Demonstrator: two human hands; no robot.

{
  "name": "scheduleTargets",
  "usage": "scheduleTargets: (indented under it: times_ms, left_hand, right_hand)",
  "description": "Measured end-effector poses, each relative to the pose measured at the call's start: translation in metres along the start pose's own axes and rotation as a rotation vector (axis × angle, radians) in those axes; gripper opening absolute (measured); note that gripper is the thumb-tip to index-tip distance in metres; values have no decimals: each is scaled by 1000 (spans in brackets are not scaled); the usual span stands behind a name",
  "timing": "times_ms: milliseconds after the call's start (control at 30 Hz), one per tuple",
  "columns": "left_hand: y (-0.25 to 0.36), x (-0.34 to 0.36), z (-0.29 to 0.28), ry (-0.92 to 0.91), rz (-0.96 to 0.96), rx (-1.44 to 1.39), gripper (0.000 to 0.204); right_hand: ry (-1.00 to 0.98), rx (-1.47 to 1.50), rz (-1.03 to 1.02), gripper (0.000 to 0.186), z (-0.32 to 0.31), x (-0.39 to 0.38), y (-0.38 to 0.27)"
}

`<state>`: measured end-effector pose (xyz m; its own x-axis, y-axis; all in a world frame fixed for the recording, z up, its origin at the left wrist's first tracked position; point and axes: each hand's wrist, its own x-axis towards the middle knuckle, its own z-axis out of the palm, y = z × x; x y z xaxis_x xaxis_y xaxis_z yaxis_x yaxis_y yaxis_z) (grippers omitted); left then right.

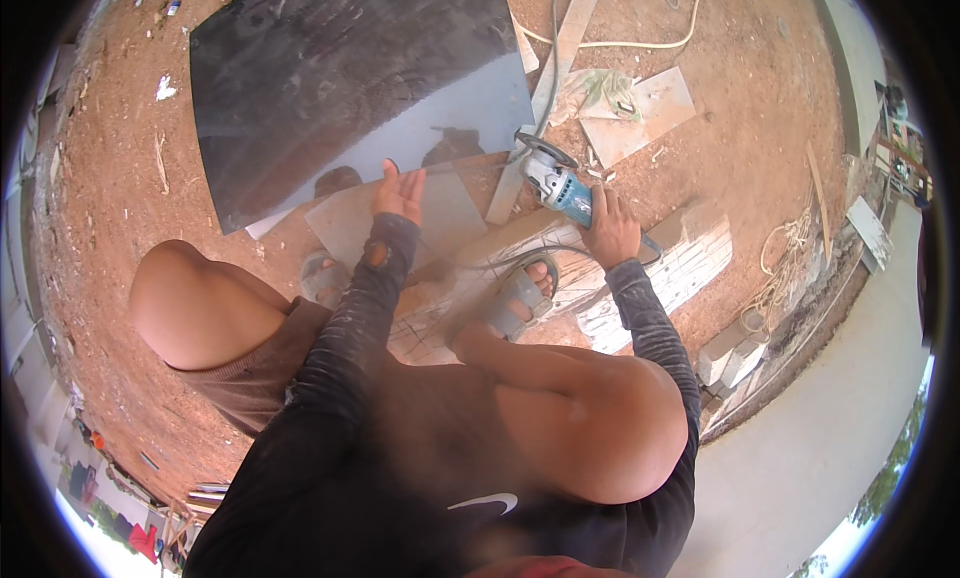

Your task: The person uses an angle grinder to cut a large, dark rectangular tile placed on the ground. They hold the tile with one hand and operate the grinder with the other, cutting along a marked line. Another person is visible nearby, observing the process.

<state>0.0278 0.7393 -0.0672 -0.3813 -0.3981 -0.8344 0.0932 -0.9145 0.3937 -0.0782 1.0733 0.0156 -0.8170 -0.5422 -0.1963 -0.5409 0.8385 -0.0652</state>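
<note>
A large glossy black slab (340,78) lies before me on thin boards. My left hand (398,193) is at its near edge with palm turned up and fingers apart; whether it touches the slab is unclear. My right hand (610,223) grips the blue and silver angle grinder (568,190), whose disc is beside the slab's near right corner. A grey tile (460,208) lies below the slab edge, and a cord loops under the grinder, near my sandalled feet.
A long plank (572,23), cream cable (650,45) and tile pieces (660,108) lie on reddish dirt. Streaked pale boards (680,263) are under the grinder. At right are coiled rope (775,268), blocks (730,353) and a concrete ledge (820,398).
</note>
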Motion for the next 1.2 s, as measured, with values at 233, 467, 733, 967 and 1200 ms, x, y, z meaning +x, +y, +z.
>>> scheduleTargets:
  times_ms: [233, 467, 733, 967, 1200]
  left_hand:
    - [1, 0, 1, 7, -4, -2, 59]
    - [1, -2, -2, -88, 40, 4, 81]
    - [1, -3, 3, 18, 2, -5, 58]
    - [1, -2, -1, -72, 51, 15, 82]
    - [0, -3, 4, 14, -4, 3, 59]
  right_hand:
    - [32, 20, -10, 70, 2, 2, 1]
    - [20, 29, -1, 69, 0, 5, 4]
    - [35, 0, -18, 62, -3, 2, 0]
    - [35, 3, -6, 59, -2, 2, -3]
    - [-19, 53, 31, 68, 1, 1, -1]
